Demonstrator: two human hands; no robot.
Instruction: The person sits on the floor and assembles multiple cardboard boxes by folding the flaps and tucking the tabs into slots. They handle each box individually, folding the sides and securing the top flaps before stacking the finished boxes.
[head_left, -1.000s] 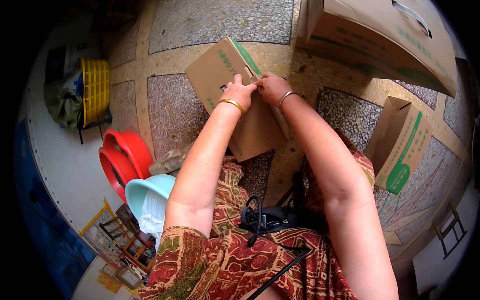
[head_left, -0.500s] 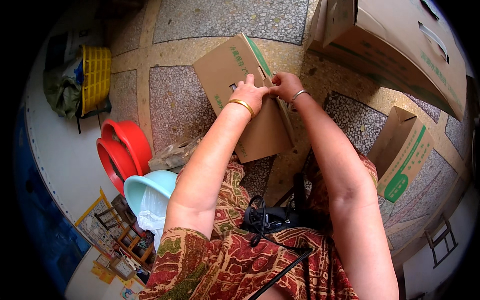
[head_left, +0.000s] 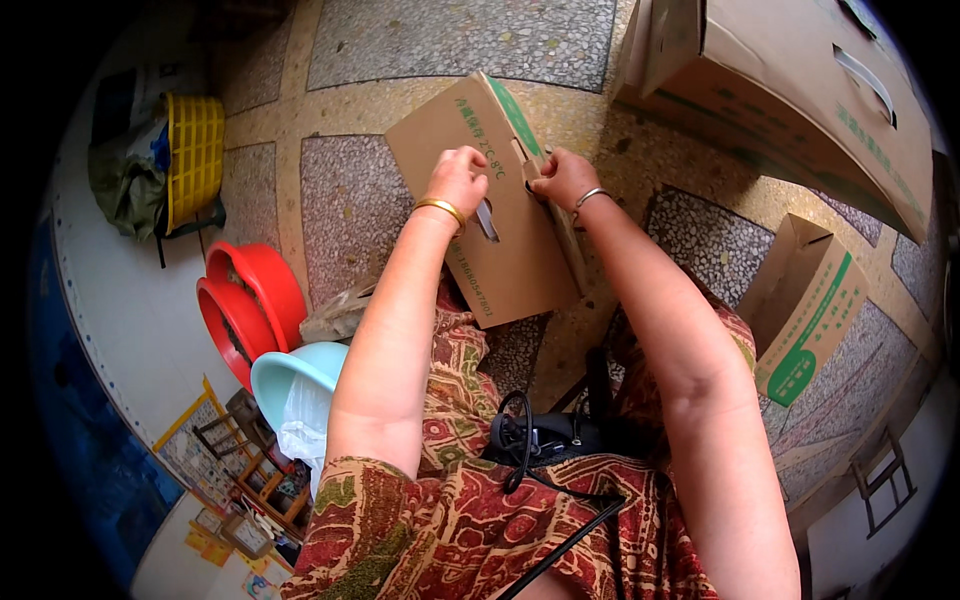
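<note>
A brown cardboard box [head_left: 525, 255] with green print stands tilted on the floor in front of me. My left hand [head_left: 460, 182], a gold bangle at its wrist, is over the box's broad face with its fingers curled in. Just below those fingers shows a handle slot with a pale strip [head_left: 487, 220]; what the fingers hold, if anything, is hidden. On the box's right upper edge my right hand [head_left: 566, 180], wearing a silver bangle, pinches the cardboard beside a small dark opening. The box's far side is out of sight.
A large carton [head_left: 790, 100] stands at the upper right, a smaller open-topped box [head_left: 800, 300] below it. To the left are red basins [head_left: 235, 310], a light blue basin [head_left: 285, 385] with a plastic bag, and a yellow basket [head_left: 195, 160]. Speckled stone floor [head_left: 450, 45] lies around.
My left hand has moved left, away from my right hand, and its fingers have curled. The handle slot with its pale strip has come into sight. My right hand stays at the box's edge.
</note>
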